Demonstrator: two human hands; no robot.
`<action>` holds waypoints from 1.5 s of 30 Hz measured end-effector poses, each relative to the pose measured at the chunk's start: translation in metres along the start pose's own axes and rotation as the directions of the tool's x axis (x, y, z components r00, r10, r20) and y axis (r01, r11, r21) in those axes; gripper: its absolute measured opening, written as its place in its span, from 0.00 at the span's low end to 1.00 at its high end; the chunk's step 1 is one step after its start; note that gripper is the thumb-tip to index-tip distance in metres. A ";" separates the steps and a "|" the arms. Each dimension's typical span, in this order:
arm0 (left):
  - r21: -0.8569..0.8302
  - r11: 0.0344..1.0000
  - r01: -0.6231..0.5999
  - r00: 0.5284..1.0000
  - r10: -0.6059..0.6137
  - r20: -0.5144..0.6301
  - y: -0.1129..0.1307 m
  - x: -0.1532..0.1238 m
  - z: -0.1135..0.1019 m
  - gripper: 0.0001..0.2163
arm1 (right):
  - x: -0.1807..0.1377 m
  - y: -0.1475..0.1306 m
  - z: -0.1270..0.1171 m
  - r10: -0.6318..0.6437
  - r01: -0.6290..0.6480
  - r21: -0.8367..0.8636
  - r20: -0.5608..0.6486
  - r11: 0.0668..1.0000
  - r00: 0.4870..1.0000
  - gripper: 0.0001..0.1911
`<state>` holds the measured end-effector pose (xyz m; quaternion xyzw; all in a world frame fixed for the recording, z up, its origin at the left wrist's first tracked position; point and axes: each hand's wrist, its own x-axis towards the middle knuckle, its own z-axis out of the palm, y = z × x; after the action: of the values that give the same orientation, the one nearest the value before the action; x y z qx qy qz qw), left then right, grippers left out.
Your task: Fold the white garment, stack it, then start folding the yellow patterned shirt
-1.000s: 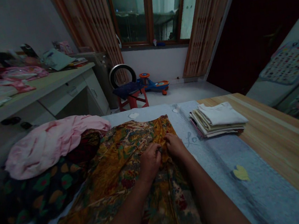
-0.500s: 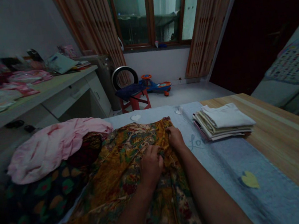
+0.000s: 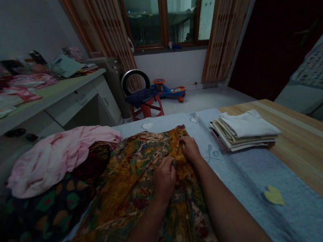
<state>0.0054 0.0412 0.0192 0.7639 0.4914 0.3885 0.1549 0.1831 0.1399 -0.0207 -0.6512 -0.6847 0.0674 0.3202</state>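
A garment (image 3: 129, 192) with a mustard, green and dark red print lies spread over the blue cloth (image 3: 236, 190); whether it is a dress, a shirt or trousers I cannot tell. My left hand (image 3: 164, 176) is closed on a bunched bit of its fabric, right of the middle. Farther up, my right hand (image 3: 190, 149) pinches the garment along its right edge, near the top corner. Both forearms reach across the print and hide part of it.
Left of the garment is a heap with a pink cloth (image 3: 62, 158) and a dark patterned cloth (image 3: 56, 206). A folded stack of clothes (image 3: 246, 129) sits at right, beside bare wood (image 3: 306, 137). Beyond stand a red stool (image 3: 147, 109) and a cluttered desk (image 3: 64, 86).
Both hands keep their grip on the garment and have hardly moved. The view has shifted very slightly.
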 end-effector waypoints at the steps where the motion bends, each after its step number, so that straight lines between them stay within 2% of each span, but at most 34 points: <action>1: -0.002 1.000 -0.001 1.000 0.001 -0.008 0.000 0.000 0.000 0.15 | 0.000 0.000 0.000 -0.003 0.003 -0.001 -0.001 1.000 1.000 0.19; 7: -0.077 0.995 0.060 0.998 -0.060 -0.004 0.001 0.002 -0.003 0.14 | 0.001 -0.001 -0.002 -0.001 0.001 -0.002 0.019 1.000 1.000 0.18; 13: -0.092 0.981 0.173 0.983 -0.166 0.072 0.002 0.000 -0.005 0.14 | 0.002 -0.003 -0.004 0.020 -0.018 -0.042 0.059 0.999 0.998 0.17; 17: -0.054 0.987 0.149 0.988 -0.147 0.040 -0.002 -0.002 -0.003 0.14 | 0.003 -0.004 -0.005 0.019 -0.014 -0.059 0.081 0.998 0.997 0.17; 22: -0.060 0.998 0.035 0.998 -0.038 -0.050 -0.006 0.002 -0.003 0.17 | 0.002 -0.004 -0.004 0.031 -0.026 -0.066 0.065 0.997 0.997 0.18; 26: -0.046 0.999 -0.024 0.996 0.020 -0.083 -0.005 0.005 -0.005 0.16 | 0.002 -0.003 -0.002 0.033 -0.030 -0.052 0.062 0.998 0.998 0.18; 33: -0.013 1.000 -0.011 0.990 0.009 -0.143 -0.006 0.007 -0.009 0.13 | 0.004 0.000 -0.001 0.024 -0.022 -0.036 0.068 0.999 0.997 0.18; 39: 0.013 0.998 0.068 0.990 -0.066 -0.122 -0.005 0.007 -0.012 0.09 | 0.004 0.001 -0.001 0.014 -0.010 -0.051 0.060 0.999 0.998 0.18; 45: 0.011 0.997 0.081 0.991 -0.080 -0.109 -0.003 0.006 -0.010 0.11 | 0.005 0.000 -0.001 0.004 -0.002 -0.043 0.066 0.999 0.998 0.17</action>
<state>-0.0026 0.0463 0.0269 0.7224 0.5324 0.4193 0.1377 0.1845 0.1441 -0.0180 -0.6563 -0.6953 0.0748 0.2833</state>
